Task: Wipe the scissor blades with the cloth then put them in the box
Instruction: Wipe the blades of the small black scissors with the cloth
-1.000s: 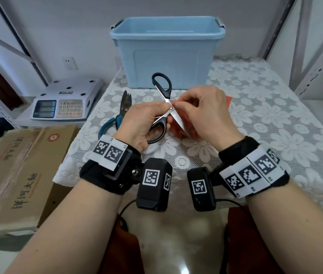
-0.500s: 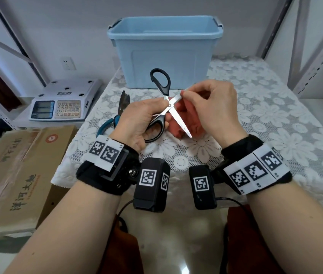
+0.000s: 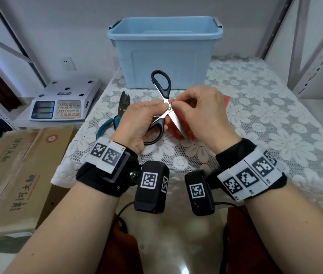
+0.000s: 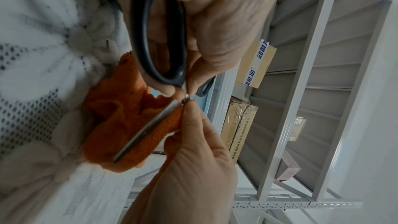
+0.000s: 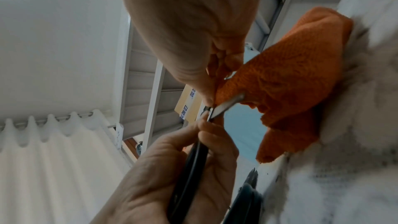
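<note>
Scissors (image 3: 163,107) sit open between the two hands, held just above the counter (image 3: 265,123) — one black loop points up toward the box, the other lies in the left hand (image 3: 136,123). That hand's grip is closed on the scissors, fingers curled round the lower loop and thumb pressed near the pivot. The right hand (image 3: 202,115) has its grip closed on the orange cloth (image 4: 120,125), pinching a fold of it against one blade close to the pivot; the rest of the cloth bunches under the blade and rests on the lace cover. The bare blade tip points down toward the person. Just left of the hands lie blue-handled pliers (image 3: 115,117). Beyond stands the pale blue box (image 3: 164,52), open-topped — and off the counter's left edge, a weighing scale (image 3: 65,103).
</note>
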